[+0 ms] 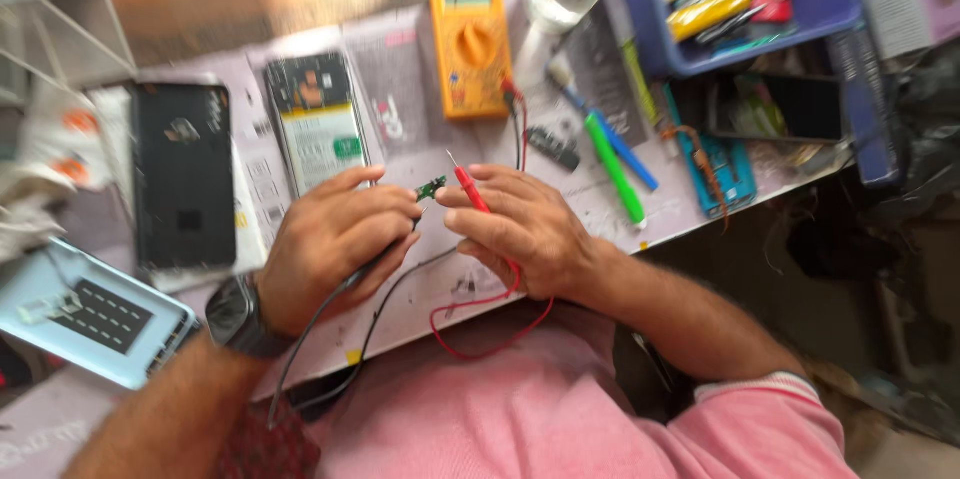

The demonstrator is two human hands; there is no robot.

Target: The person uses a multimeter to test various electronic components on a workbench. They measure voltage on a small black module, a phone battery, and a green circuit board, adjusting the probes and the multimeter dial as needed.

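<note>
Basically left hand (335, 239) pinches small green circuit board (431, 187) with black probe lead (330, 309), right hand (520, 224) grips red multimeter probe (468, 184); best steady both wrists on the bench, tip squarely on one contact.

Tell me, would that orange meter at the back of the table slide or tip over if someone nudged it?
The orange meter lies flat on its back on paper sheets, so it would probably slide rather than tip. It looks boxy and rigid, likely fairly light. Its red lead runs loosely to the right hand, so a push might tug that floppy wire.
</note>
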